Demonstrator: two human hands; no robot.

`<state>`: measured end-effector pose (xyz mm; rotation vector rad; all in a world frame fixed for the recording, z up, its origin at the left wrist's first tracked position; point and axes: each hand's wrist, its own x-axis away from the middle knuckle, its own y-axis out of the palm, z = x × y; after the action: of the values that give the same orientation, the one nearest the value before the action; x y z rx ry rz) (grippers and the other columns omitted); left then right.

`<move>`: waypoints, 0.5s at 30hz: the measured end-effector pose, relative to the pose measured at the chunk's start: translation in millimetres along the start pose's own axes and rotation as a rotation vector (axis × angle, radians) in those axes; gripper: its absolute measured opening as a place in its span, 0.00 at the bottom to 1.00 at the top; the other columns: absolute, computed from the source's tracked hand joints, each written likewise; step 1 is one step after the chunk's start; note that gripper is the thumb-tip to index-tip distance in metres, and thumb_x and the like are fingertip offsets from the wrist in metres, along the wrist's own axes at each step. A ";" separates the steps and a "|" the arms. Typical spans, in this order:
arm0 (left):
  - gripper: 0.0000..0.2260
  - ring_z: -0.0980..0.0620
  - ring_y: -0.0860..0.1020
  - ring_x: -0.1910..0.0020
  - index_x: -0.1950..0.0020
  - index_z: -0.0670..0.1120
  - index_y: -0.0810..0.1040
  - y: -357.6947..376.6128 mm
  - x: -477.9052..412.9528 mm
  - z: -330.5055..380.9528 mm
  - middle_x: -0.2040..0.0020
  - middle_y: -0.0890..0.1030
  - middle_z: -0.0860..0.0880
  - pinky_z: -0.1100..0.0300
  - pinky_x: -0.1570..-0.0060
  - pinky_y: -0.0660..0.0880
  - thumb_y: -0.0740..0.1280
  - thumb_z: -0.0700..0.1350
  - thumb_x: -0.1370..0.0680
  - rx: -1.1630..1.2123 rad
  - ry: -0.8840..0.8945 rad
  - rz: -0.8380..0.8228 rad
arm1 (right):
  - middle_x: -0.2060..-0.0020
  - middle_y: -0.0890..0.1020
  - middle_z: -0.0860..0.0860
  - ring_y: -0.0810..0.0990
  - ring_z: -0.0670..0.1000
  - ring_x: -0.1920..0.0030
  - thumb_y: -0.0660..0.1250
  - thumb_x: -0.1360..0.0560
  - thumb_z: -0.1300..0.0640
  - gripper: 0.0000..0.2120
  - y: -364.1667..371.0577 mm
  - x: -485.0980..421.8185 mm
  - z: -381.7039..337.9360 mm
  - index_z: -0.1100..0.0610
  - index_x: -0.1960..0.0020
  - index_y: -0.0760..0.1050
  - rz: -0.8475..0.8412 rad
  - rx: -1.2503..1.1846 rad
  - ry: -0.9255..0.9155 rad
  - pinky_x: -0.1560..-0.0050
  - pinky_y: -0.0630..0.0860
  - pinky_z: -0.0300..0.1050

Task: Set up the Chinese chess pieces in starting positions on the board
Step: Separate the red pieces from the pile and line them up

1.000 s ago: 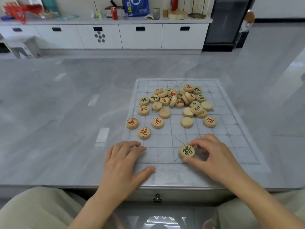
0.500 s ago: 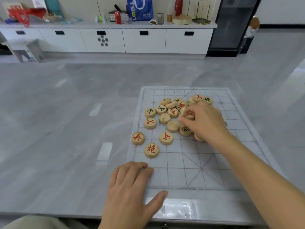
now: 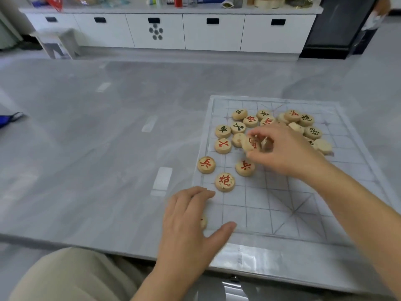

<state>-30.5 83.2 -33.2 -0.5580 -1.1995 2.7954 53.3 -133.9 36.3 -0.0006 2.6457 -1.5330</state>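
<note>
The see-through grid board [image 3: 271, 205] lies on the right of the grey table. Several round wooden chess pieces are heaped on its far half [image 3: 303, 124]. Nearer stand two red soldiers [image 3: 206, 164] [image 3: 245, 167] and a red cannon [image 3: 224, 181], all face up. My right hand [image 3: 282, 151] reaches into the heap's left side and pinches a red-marked piece [image 3: 249, 144], tilted on edge. My left hand [image 3: 191, 220] lies flat on the board's near left corner. The rim of one piece [image 3: 203, 221] peeks out from under it.
The grey table top [image 3: 97, 148] stretches wide to the left of the board, and its near edge runs just below my left hand. A blue object [image 3: 9, 119] lies at the far left. White cabinets [image 3: 156, 31] and a stool [image 3: 58, 42] stand beyond the table.
My right hand left the near palace area, reached into the heap and tipped up a red-marked piece. The view swung left. My left hand stayed at the near left corner.
</note>
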 end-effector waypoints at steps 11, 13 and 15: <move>0.26 0.60 0.67 0.48 0.43 0.60 0.71 -42.0 -5.3 -12.4 0.51 0.70 0.64 0.59 0.46 0.62 0.69 0.67 0.37 -0.181 -0.207 -0.267 | 0.44 0.66 0.31 0.63 0.37 0.40 0.66 0.29 0.55 0.26 36.4 95.0 -14.4 0.35 0.36 0.66 -0.342 -0.079 -0.113 0.36 0.62 0.42; 0.24 0.61 0.67 0.48 0.44 0.61 0.71 -41.3 -5.7 -14.2 0.50 0.71 0.63 0.59 0.46 0.61 0.68 0.68 0.36 -0.178 -0.190 -0.257 | 0.46 0.67 0.34 0.65 0.40 0.42 0.69 0.33 0.42 0.25 39.7 99.5 -17.9 0.36 0.38 0.65 -0.262 -0.056 -0.021 0.40 0.63 0.41; 0.23 0.61 0.68 0.48 0.45 0.62 0.71 -40.7 -6.0 -14.8 0.50 0.71 0.63 0.60 0.47 0.60 0.67 0.67 0.37 -0.176 -0.188 -0.260 | 0.52 0.69 0.38 0.67 0.43 0.48 0.65 0.41 0.28 0.27 44.2 100.3 -23.3 0.40 0.47 0.66 -0.153 0.087 0.084 0.46 0.65 0.42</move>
<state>-23.7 120.8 -11.9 -0.1342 -1.4453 2.5838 -46.5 -95.9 2.3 -0.1392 2.6972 -1.7303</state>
